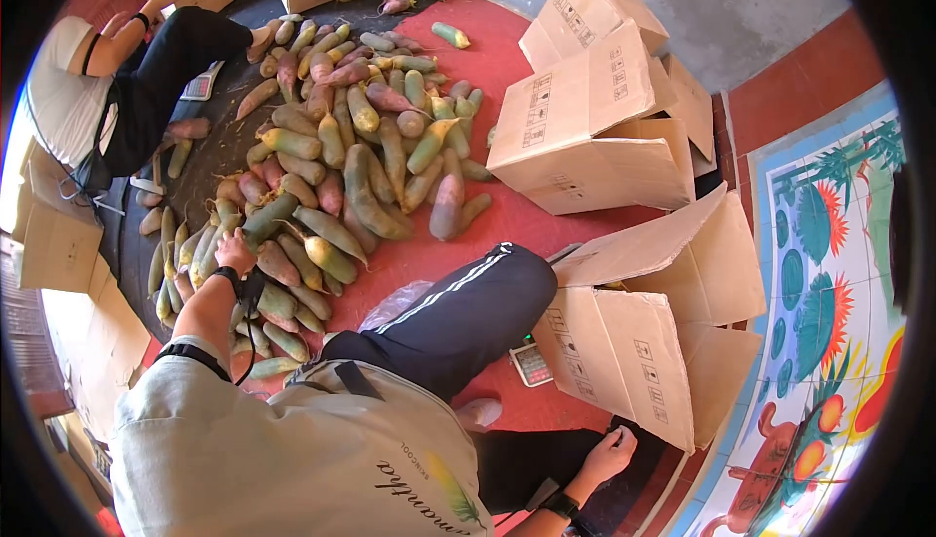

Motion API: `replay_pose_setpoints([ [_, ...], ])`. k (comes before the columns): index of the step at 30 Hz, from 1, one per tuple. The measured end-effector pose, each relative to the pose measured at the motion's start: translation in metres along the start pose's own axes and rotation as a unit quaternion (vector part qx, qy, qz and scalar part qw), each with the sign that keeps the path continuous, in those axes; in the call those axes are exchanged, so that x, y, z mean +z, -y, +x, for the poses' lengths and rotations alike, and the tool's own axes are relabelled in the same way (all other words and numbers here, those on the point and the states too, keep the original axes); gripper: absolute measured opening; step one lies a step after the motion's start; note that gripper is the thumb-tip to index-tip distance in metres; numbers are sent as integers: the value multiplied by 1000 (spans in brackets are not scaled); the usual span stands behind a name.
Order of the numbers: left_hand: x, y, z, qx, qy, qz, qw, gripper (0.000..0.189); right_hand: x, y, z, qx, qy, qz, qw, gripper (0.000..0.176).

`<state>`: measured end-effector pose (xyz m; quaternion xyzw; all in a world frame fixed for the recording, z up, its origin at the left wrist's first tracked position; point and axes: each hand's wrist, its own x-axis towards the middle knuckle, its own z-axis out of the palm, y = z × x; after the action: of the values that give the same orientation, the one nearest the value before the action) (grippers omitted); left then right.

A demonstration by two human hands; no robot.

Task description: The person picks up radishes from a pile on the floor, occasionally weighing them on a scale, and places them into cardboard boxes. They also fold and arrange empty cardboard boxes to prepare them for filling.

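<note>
My left hand is closed around the end of a thick green radish, at the near edge of a big pile of green and reddish radishes. My right hand rests low on the right, by the bottom corner of an open cardboard box. Its fingers are curled in, and whatever they may hold is hidden. A small scale with a lit display sits on the floor beside that box, partly covered by it.
Further open boxes stand behind on the right. Across the pile another person sits near a second scale and a box. A clear plastic bag lies by my leg. A painted tile wall bounds the right.
</note>
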<state>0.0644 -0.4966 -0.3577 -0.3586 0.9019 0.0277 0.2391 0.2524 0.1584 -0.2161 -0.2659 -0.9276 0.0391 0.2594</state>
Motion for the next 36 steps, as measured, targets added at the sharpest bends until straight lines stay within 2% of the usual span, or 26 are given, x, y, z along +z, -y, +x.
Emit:
replay_pose_setpoints([
  [2, 2, -1, 2, 3, -5, 16, 1000, 59, 0, -1, 0, 0, -3, -2, 1000, 13],
  [5, 14, -9, 10, 32, -54, -34, 997, 55, 1, -2, -1, -2, -3, -3, 1000, 13],
  [7, 15, -29, 6, 153, -95, -19, 983, 54, 1, -3, -1, 7, 6, -6, 1000, 13],
  [8, 22, -36, 10, 154, -93, -20, 984, 54, 1, -5, -1, 6, 7, -8, 1000, 13],
  [10, 26, -57, 9, 262, -113, -15, 958, 55, 2, -8, -2, 0, 6, 2, 1000, 13],
  [12, 27, -75, 7, 270, -86, 2, 959, 57, 1, -10, -3, -1, 3, -3, 1000, 13],
  [15, 22, -96, 3, 343, -52, 66, 936, 58, -2, -6, -4, 0, -1, -7, 1000, 12],
  [18, 23, -116, -2, 382, -55, 100, 917, 59, -3, -2, -4, 10, 4, -13, 1000, 12],
  [19, 11, -125, -12, 383, -18, 104, 918, 61, -4, -2, -4, 14, 10, -17, 1000, 12],
  [22, 37, -139, 5, 377, -16, 168, 911, 63, -4, 1, -3, 23, 23, -14, 999, 12],
  [24, 41, -143, 6, 380, -41, 185, 906, 58, -4, 3, -2, 12, 21, -17, 1000, 11],
  [26, 23, -154, -5, 377, -28, 294, 878, 48, -4, 4, -1, 3, 21, -19, 1000, 11],
  [27, 27, -154, -2, 378, -27, 296, 877, 48, -4, 3, -1, 0, 23, -17, 1000, 11],
  [29, 38, -153, 8, 409, -87, 292, 860, 38, -3, 4, 1, -2, 26, -14, 1000, 11],
  [32, 49, -147, 7, 432, -133, 268, 851, 33, -3, 7, 1, -7, 23, -10, 1000, 11],
  [36, 63, -141, 9, 423, -91, 255, 865, 32, -3, 7, 1, 3, 25, -6, 1000, 11],
])
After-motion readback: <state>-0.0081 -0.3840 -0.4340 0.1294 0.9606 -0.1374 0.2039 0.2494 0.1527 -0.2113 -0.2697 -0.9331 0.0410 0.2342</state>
